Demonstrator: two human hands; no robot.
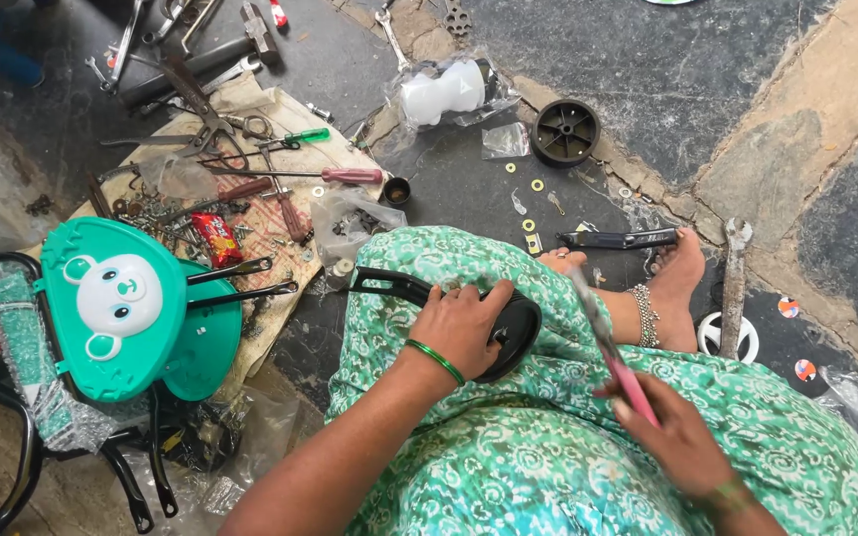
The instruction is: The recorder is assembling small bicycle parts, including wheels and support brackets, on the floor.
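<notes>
Two grips: left hand [464, 328] clamps a rigid, light-looking black plastic wheel [513, 333] by its rim; right hand [677, 437] grasps a slim pink-handled screwdriver [613, 357].

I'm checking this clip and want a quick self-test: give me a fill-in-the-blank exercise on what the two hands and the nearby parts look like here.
1. The left hand rests on a black ____ held on the lap.
2. The right hand grips a screwdriver with a ____ handle.
3. The teal seat back at the left bears a white ____ face.
4. A second black wheel lies on the ____ floor.

Missing words: wheel; pink; bear; stone
</notes>
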